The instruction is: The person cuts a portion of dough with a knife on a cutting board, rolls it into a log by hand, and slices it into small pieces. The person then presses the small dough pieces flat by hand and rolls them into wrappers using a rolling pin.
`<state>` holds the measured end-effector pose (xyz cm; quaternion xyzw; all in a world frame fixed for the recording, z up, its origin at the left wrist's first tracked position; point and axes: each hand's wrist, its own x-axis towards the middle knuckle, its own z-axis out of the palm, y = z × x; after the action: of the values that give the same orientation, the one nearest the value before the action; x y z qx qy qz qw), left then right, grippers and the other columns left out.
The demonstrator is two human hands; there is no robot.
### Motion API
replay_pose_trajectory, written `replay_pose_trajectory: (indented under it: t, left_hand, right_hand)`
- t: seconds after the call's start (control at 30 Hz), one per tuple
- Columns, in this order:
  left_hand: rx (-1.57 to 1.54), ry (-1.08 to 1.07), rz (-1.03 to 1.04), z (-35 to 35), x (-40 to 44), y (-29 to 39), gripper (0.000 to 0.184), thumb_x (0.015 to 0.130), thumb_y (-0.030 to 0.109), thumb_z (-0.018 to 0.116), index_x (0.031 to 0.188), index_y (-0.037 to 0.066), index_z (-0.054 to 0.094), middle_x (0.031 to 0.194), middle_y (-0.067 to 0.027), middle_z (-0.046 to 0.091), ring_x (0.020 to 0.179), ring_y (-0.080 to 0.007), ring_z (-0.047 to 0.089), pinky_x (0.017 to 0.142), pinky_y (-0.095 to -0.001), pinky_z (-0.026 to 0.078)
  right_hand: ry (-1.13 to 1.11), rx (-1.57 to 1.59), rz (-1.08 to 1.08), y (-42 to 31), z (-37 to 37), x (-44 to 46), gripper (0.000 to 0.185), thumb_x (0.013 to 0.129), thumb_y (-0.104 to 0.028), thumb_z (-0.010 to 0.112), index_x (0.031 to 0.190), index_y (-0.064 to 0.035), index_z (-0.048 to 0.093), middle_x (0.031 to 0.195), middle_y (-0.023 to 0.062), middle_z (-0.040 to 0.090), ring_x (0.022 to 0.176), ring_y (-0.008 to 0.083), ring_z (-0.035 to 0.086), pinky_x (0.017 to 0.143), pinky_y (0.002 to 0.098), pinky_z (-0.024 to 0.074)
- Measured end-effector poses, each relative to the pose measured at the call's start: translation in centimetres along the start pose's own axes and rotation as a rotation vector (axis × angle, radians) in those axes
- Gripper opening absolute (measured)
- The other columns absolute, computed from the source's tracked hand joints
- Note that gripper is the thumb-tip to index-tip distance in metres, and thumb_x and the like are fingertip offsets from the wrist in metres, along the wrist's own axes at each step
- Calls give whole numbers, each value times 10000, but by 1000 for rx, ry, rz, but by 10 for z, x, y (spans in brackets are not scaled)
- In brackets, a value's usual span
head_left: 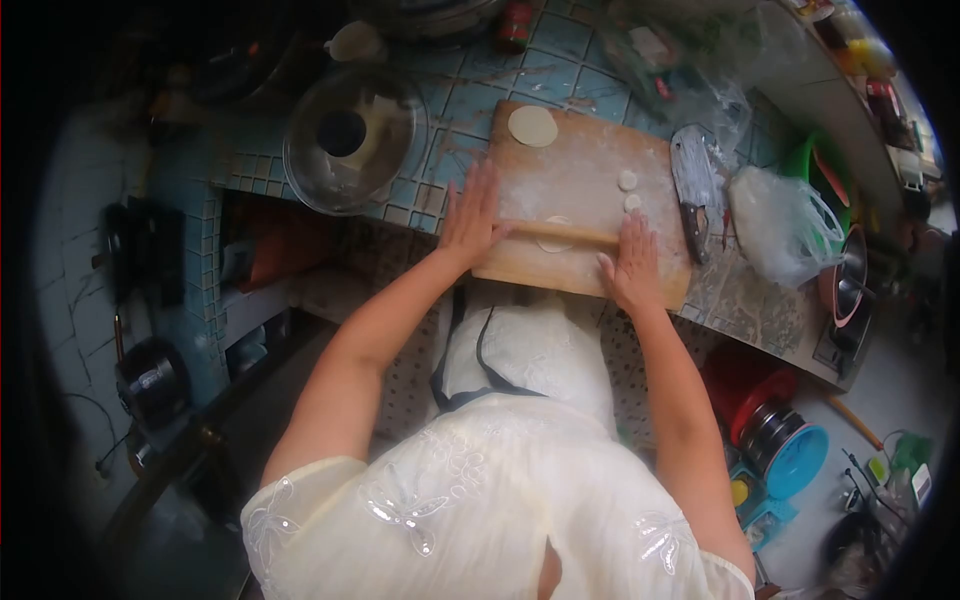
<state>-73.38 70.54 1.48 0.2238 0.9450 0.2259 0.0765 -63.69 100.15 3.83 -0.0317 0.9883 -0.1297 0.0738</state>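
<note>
A wooden rolling pin (590, 236) lies across a floured wooden board (580, 170). My left hand (471, 215) rests on its left end, fingers stretched out. On the right end, my right hand (634, 262) lies with its palm down and fingers extended. Beneath the pin is a flattened round of dough (552, 244), partly hidden by it. A larger thin dough round (532, 126) sits at the board's far left corner. Two small dough pieces, one (627, 180) beyond the other (632, 202), lie just past my right fingertips.
Right of the board lies a cleaver (695, 180), beside a clear plastic bag (785, 225) and a green basin (812, 165). A glass lid (355, 140) with a dark knob stands at the left on the blue tiled counter (560, 50). Below right is a blue basin (797, 460).
</note>
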Motion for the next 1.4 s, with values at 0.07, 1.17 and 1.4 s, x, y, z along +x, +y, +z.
replay_pose_trajectory:
  t: [0.07, 1.17, 1.4]
  left_hand:
    - [40, -187, 24, -16, -28, 22, 865, 848, 426, 577, 1496, 104, 105, 1572, -82, 60, 1449, -292, 46, 1113, -599, 57]
    - [-45, -127, 97, -19, -29, 8, 795, 851, 313, 601, 1471, 43, 183, 1544, -139, 169, 1426, -296, 161, 1134, -483, 171]
    - [22, -186, 106, -17, -37, 2, 738, 856, 364, 589, 1438, 41, 269, 1509, -139, 258, 1400, -297, 230, 1131, -452, 197]
  right_hand:
    - [-73, 7, -45, 7, 2, -10, 826, 861, -396, 566, 1467, -22, 148, 1527, 186, 166, 1412, 350, 156, 1155, 484, 107]
    - [-93, 117, 40, -10, 18, -35, 839, 861, -356, 587, 1460, 5, 122, 1523, 219, 144, 1414, 377, 127, 1144, 507, 110]
    - [-105, 32, -28, -15, 12, -45, 847, 866, -377, 582, 1459, 12, 118, 1507, 265, 129, 1402, 426, 111, 1138, 515, 108]
